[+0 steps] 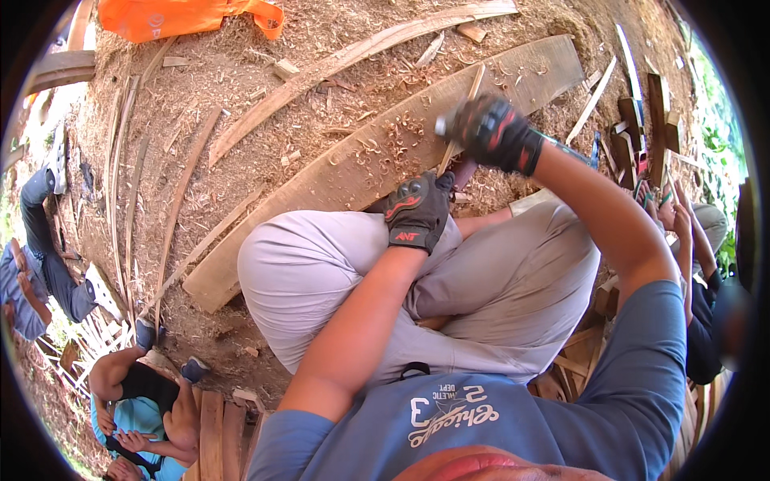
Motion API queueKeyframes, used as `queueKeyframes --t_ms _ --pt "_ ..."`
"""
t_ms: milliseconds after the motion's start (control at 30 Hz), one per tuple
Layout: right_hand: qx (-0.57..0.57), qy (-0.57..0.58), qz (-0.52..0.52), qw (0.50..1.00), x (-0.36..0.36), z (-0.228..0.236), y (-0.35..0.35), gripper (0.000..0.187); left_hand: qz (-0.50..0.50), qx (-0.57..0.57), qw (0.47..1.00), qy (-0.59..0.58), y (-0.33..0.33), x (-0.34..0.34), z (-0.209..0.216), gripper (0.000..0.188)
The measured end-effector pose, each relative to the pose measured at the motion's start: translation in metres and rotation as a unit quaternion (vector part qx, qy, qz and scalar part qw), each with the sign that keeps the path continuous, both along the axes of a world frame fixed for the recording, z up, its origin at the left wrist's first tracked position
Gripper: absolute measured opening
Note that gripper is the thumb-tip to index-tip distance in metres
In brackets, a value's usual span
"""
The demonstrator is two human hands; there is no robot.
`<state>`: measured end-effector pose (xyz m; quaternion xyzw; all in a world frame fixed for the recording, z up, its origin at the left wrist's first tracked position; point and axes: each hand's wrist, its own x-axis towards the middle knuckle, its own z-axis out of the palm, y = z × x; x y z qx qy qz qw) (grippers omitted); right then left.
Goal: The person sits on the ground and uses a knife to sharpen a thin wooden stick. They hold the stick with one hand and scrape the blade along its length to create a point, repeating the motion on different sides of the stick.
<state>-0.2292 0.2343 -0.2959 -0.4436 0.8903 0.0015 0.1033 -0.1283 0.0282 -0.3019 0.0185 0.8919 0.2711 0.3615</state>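
Note:
My left hand [418, 210], in a black glove with red marks, is closed round the lower end of a thin wood strip [475, 82] in front of my folded legs. The strip slants up and away over a broad curved plank [321, 180]. In the same kind of glove, my right hand [493, 135] is closed on a hand tool with a pale, shiny end [440, 126], close against the strip. The glove hides most of the tool, so its exact kind does not show. Curled wood shavings [391, 144] lie on the plank.
Long curved wood strips [337, 68] lie beyond the plank and to the left on shaving-covered ground. An orange bag [164, 18] is at the far left. Other people sit at the left, lower left [148, 401] and right. Wood pieces [658, 128] stand at the right.

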Motion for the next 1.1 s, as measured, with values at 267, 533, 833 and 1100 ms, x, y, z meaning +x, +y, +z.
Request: queueKeyframes --t_ms 267,533,833,1100 --pt "0.077 0.147 -0.065 0.984 -0.026 -0.015 0.022 0.011 -0.007 -0.01 1.0 -0.025 0.001 -0.004 0.001 0.061" --pt "0.004 0.067 -0.171 0.983 -0.045 -0.016 0.041 0.009 -0.003 0.004 1.0 -0.013 0.003 -0.004 0.008 0.057" --pt "0.047 0.094 -0.181 0.978 -0.031 -0.036 0.037 0.02 -0.008 -0.01 1.0 -0.013 0.003 -0.005 0.006 0.055" --pt "0.005 0.047 -0.167 0.985 -0.034 -0.006 0.029 0.012 0.002 0.01 1.0 0.003 0.004 0.0 0.001 0.056"
